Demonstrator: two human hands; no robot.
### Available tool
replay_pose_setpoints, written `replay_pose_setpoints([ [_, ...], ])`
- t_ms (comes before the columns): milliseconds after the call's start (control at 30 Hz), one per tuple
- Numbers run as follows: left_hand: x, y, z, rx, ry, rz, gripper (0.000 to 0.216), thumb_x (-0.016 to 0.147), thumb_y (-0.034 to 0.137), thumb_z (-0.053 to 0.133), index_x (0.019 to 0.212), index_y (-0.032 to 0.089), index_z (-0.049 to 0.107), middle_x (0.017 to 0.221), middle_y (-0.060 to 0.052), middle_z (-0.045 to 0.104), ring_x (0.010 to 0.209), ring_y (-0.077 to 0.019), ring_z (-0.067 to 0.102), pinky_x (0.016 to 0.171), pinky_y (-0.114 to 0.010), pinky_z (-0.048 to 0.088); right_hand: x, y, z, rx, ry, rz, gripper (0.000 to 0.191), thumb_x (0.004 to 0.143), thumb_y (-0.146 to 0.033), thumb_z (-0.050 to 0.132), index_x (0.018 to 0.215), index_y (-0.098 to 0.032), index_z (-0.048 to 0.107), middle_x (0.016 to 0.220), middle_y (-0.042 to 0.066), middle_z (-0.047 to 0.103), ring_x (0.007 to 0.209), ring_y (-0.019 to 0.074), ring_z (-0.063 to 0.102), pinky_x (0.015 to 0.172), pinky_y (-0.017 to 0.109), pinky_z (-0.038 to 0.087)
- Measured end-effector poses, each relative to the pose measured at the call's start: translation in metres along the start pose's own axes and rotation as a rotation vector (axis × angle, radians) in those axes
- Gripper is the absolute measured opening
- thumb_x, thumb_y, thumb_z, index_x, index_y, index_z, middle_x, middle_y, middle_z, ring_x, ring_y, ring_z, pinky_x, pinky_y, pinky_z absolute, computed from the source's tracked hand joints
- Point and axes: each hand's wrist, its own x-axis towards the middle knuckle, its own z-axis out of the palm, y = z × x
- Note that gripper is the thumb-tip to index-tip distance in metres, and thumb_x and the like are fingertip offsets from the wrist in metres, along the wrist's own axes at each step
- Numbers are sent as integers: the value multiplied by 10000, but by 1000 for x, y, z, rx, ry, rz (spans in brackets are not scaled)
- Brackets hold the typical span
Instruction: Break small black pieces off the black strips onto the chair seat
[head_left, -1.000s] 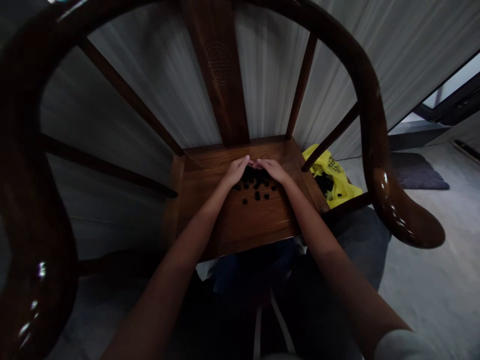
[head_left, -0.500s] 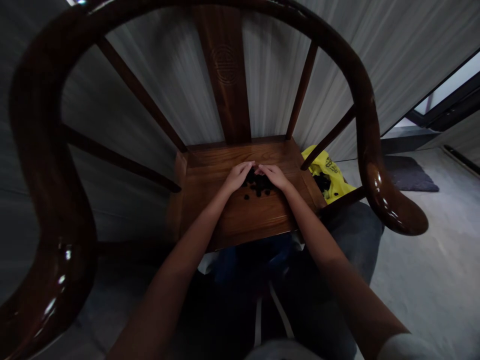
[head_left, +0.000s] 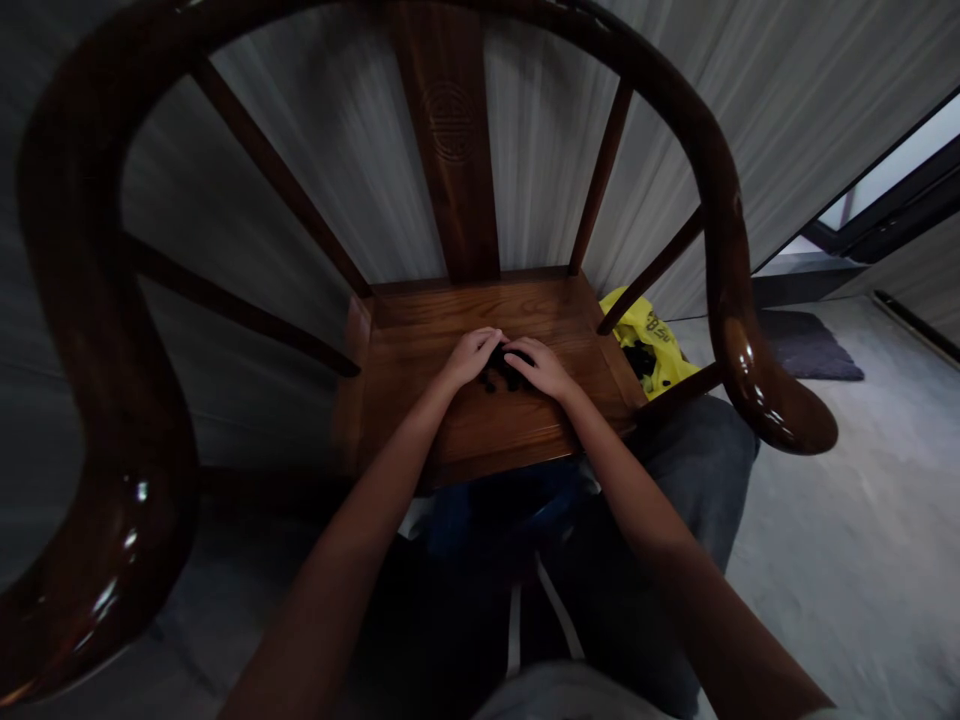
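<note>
Small round black stones (head_left: 496, 378) lie in a tight heap on the wooden chair seat (head_left: 480, 305), partly hidden under my hands. My left hand (head_left: 471, 357) curves over the heap from the left. My right hand (head_left: 536, 367) cups it from the right, and the fingertips of both hands nearly meet. Both hands touch the stones. How many stones lie beneath my palms is hidden.
A dark polished horseshoe armrest (head_left: 739, 355) and a carved back splat (head_left: 450, 150) surround the seat. A yellow plastic bag (head_left: 651, 335) holding dark things lies beyond the seat's right edge. My knee (head_left: 697, 460) sits below it, above a grey floor.
My hands have drawn together and forward, and the scattered stones now form a smaller heap beneath them. The chair appears slightly shifted as my view moves.
</note>
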Motion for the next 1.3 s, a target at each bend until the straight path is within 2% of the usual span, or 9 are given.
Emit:
replay_pose_setpoints([
  [133,-7,1,1,19,16,0,530,966,503,303,913,180,719,950,-72,703,921,-193,645,906,-327,492,-2,0,2,21,-13,4,434,964,-510,418,1051,-205,715,1078,65,684,1046,179,601,988,326,416],
  [300,-19,9,9,27,133,-80,565,989,491,252,887,177,711,925,-59,714,902,-187,645,891,-316,484,-7,-3,5,40,14,25,501,1003,-491,310,1042,-199,715,1062,57,678,1038,168,595,972,312,411],
  [433,-30,16,16,37,176,-68,529,1000,457,260,897,171,693,936,-66,702,900,-179,641,869,-312,481,-12,-10,6,-74,-24,-39,455,933,-546,465,1083,-177,685,1072,74,657,1029,198,572,958,340,415],
  [567,-41,20,22,92,195,-30,455,1005,411,282,913,173,659,942,-74,675,903,-180,624,844,-319,479,-19,-16,7,-233,-80,-106,540,827,-578,607,1189,-178,627,1142,100,610,1057,247,528,954,395,412],
  [800,-54,27,22,335,92,42,280,957,390,424,1026,165,576,1008,-95,623,978,-231,569,907,-387,454,-31,-28,11,-354,-107,-132,629,755,-562,669,1229,-155,598,1220,143,542,1128,292,455,985,444,371],
  [933,-62,28,13,403,-30,109,356,917,431,494,1143,158,525,1100,-114,588,1042,-256,536,943,-415,441,-35,-35,12,-408,-133,-143,604,760,-516,669,1243,-163,584,1242,133,534,1131,290,433,974,427,345],
  [1067,-68,27,8,454,-87,145,500,844,489,586,1209,160,494,1167,-128,554,1101,-281,506,971,-430,428,-36,-38,13,-517,-179,-154,541,813,-482,610,1244,-157,569,1253,148,525,1121,303,419,937,421,326],
  [1167,-70,29,8,539,-102,156,471,843,486,578,1161,142,528,1168,-139,556,1091,-288,497,965,-432,421,-37,-39,13,-593,-212,-126,535,844,-491,568,1263,-159,545,1240,157,530,1094,305,441,900,409,330],
  [1300,-71,34,10,661,-117,138,295,845,378,549,1026,149,586,1096,-125,591,1008,-270,531,897,-407,434,-38,-44,13,-649,-268,-75,518,887,-496,507,1281,-160,529,1158,148,576,1027,286,511,838,363,356],
])
